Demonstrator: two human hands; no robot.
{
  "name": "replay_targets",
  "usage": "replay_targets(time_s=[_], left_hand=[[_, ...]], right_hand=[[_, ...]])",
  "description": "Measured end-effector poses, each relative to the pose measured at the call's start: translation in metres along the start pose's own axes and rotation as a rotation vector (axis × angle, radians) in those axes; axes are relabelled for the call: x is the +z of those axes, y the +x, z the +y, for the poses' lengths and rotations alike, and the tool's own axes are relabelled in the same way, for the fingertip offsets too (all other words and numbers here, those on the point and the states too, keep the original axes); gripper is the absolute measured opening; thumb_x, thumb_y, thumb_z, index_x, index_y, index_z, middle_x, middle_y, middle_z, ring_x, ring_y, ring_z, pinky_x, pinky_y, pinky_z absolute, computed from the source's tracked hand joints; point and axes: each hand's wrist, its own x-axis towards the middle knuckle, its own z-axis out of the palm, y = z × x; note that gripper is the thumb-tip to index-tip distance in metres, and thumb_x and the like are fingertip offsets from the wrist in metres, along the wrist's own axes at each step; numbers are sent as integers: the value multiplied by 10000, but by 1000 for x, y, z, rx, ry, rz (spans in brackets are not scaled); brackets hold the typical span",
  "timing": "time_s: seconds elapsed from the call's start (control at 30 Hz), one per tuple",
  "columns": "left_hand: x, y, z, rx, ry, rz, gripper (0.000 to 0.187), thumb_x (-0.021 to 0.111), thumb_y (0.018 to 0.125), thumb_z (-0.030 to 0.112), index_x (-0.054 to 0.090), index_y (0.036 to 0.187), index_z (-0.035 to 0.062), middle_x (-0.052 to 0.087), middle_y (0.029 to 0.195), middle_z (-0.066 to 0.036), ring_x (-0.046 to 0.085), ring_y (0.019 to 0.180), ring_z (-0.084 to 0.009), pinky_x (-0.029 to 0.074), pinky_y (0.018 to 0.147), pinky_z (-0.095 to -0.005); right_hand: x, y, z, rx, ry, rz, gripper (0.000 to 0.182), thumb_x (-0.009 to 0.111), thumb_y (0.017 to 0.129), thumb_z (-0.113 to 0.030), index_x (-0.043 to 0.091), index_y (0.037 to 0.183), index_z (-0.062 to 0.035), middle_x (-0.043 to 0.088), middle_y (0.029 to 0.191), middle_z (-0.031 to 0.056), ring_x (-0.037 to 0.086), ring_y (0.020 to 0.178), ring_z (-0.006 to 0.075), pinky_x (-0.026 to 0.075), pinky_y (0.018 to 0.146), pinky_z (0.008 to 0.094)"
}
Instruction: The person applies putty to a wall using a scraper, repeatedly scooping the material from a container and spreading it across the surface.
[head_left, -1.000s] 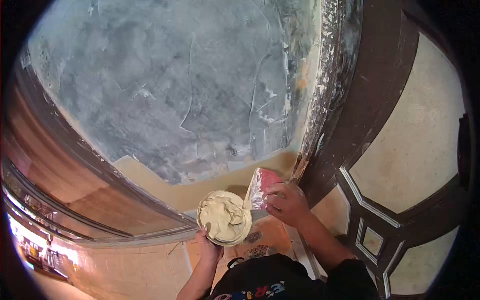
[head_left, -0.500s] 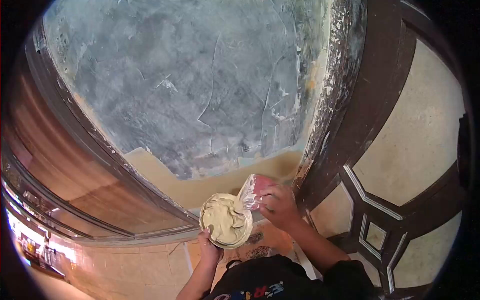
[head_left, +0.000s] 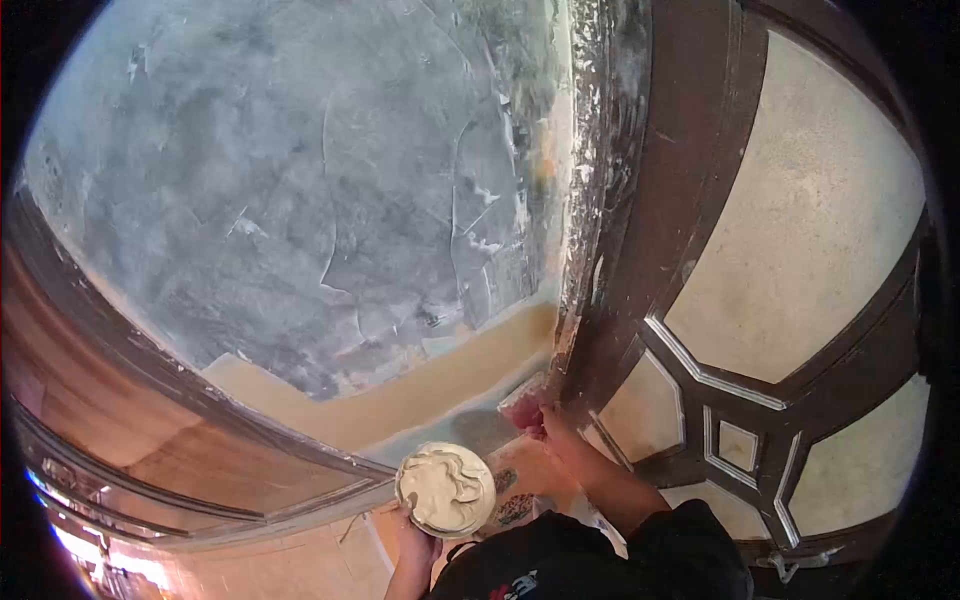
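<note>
My left hand (head_left: 418,540) grips a round tub (head_left: 491,487) from below at its near left side. Cream putty (head_left: 440,500) with swirled ridges fills the tub. Out to the right, my right hand (head_left: 545,422) is closed around a pinkish-red putty spreader (head_left: 522,404) smeared with pale putty. The spreader is at the bottom right of the wall (head_left: 260,200), close to the corner by the dark door frame. That wall is mottled grey-blue, with a smooth tan band (head_left: 400,405) along its lower part.
On the right stands a dark door (head_left: 690,240) with pale panels and silvery trim. Brown panelling (head_left: 120,400) curves along the left. Below lies a tiled floor (head_left: 260,560), with an orange, dark-stained patch (head_left: 515,510) near my body.
The spreader has left the tub and moved to the lower right of the wall in my right hand. The tub sits slightly lower, and the view has shifted right.
</note>
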Motion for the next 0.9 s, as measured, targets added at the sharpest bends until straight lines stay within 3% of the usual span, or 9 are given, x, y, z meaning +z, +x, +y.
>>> replay_targets(time_s=[0.07,0.17,0.23,0.37,0.4,0.47,0.6,0.7,0.9], left_hand=[[-10,4,-4,0,0,23,706,460,777,436,341,1333,18,434,1326,-167,452,1196,-312,356,1015,-417],[-26,12,-13,11,-43,74,656,423,810,433,355,1327,34,460,1308,-145,464,1186,-294,377,1002,-410],[-23,12,-11,28,-37,73,650,421,815,431,356,1326,35,461,1306,-146,467,1183,-294,382,997,-410],[-12,14,-14,59,19,99,635,422,821,424,361,1320,36,470,1294,-143,479,1170,-295,392,985,-413],[-12,16,-16,49,20,124,640,424,815,429,365,1317,35,473,1291,-141,481,1168,-295,395,981,-413],[-14,17,-24,33,-3,109,652,420,798,442,385,1304,34,479,1286,-136,482,1167,-290,398,974,-407],[-15,26,-35,-15,30,162,661,407,782,448,399,1294,32,487,1280,-134,481,1167,-283,390,978,-405],[-9,30,-40,-37,-12,135,630,398,804,430,402,1293,31,487,1280,-136,482,1166,-283,384,983,-409],[11,35,-42,-29,8,123,566,376,849,384,403,1289,30,483,1285,-136,467,1180,-285,362,1005,-411]], right_hand=[[0,7,-17,-9,15,75,309,485,917,-406,481,1093,-151,563,787,29,570,537,139,454,440,247],[16,15,-76,-201,47,-99,326,486,914,-413,479,1095,-142,551,799,41,563,512,143,463,426,259],[28,22,-102,-291,56,-82,382,483,917,-405,490,1173,-122,604,918,74,576,519,142,508,445,269],[24,81,-60,-402,-11,-35,334,495,914,-392,472,1136,-143,520,766,32,562,524,142,507,438,269],[14,86,-42,-400,-8,-37,334,495,914,-392,472,1136,-143,520,766,32,562,524,142,507,438,269],[-4,88,-13,-132,-56,34,336,521,908,-370,452,1132,-128,513,762,35,550,498,153,491,393,270],[-25,90,3,-55,12,-58,346,542,900,-360,434,1116,-111,518,761,45,552,481,163,478,360,277],[-2,49,-51,-311,114,-92,333,527,905,-372,444,1073,-96,540,744,48,599,518,178,503,411,288],[25,19,-117,-369,94,-158,391,478,925,-333,431,1198,-57,604,946,112,640,599,197,526,459,267]])
